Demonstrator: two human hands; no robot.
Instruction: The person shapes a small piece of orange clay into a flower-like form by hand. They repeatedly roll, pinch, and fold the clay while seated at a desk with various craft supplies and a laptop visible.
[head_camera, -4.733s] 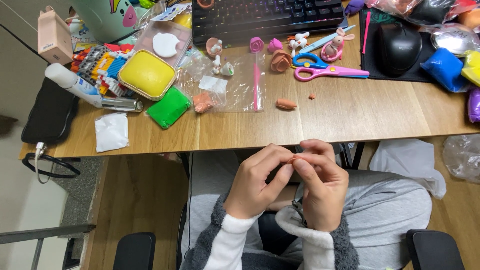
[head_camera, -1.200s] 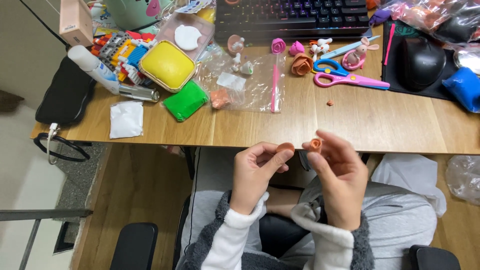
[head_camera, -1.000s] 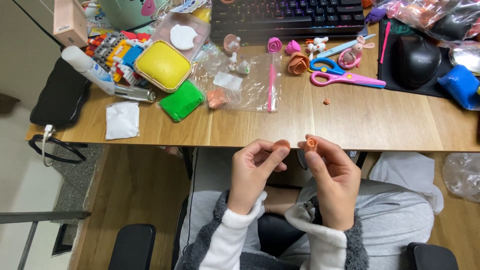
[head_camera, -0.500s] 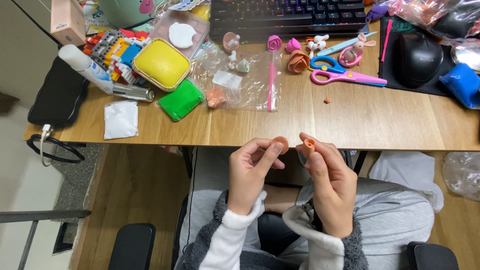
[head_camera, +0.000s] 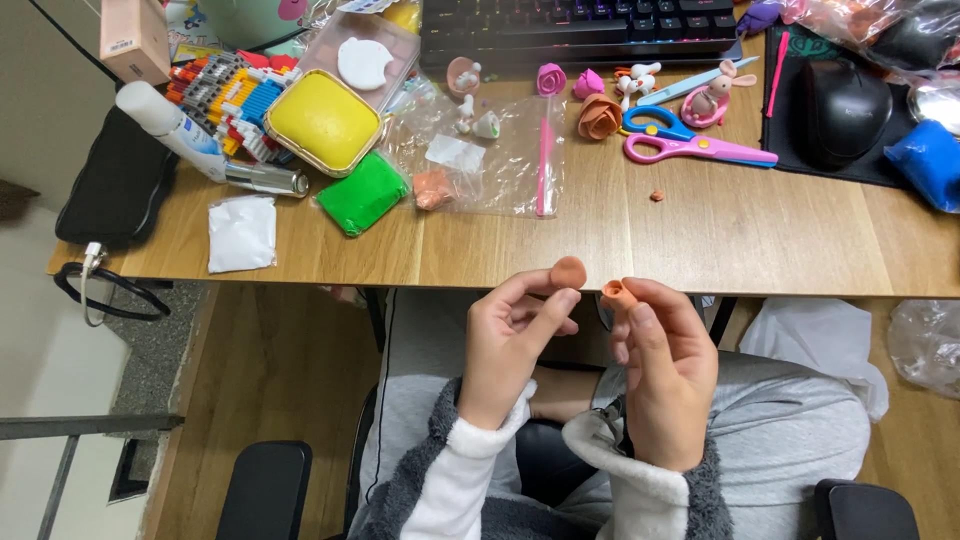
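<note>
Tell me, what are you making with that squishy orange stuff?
A person sits at a wooden desk and works with soft orange clay. The left hand pinches a flattened piece of clay at its fingertips. The right hand holds a small rolled clay bud close beside it, not yet joined. On the desk lie a finished orange clay rose, pink scissors, and yellow clay and green clay.
</note>
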